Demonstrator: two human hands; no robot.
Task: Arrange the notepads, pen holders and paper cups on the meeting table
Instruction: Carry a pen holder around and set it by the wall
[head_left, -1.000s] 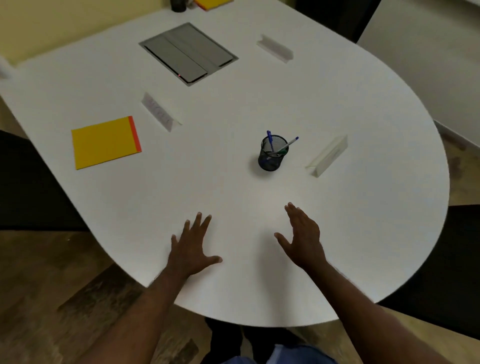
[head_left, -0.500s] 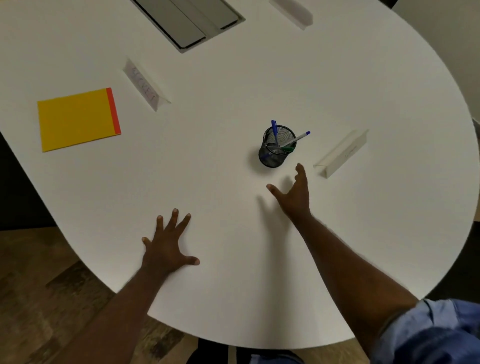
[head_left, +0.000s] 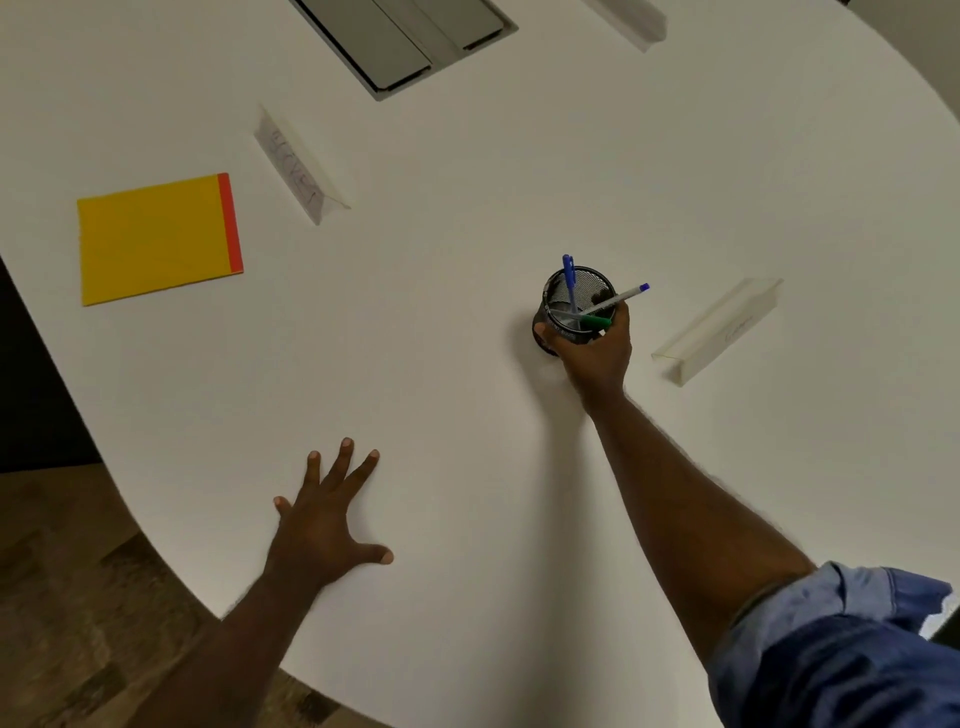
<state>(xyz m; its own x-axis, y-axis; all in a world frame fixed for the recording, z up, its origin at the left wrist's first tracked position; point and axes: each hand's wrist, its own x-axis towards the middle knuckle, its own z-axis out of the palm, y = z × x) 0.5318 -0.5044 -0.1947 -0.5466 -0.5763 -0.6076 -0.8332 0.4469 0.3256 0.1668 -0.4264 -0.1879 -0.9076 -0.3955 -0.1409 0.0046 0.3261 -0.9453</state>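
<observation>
Gripping the mesh pen holder mid-tabletop, the right hand is starting its repositioning while the left hand is lying flat, needing an upright carry.

A black mesh pen holder stands upright on the white table, right of the middle. It is round and open at the top, with a blue pen leaning toward its far side, a white pen with a blue cap slanting out over its right rim, and a green pen low inside. A yellow notepad with an orange-red binding strip along its right edge lies flat well apart to the left, near the table's edge.
</observation>
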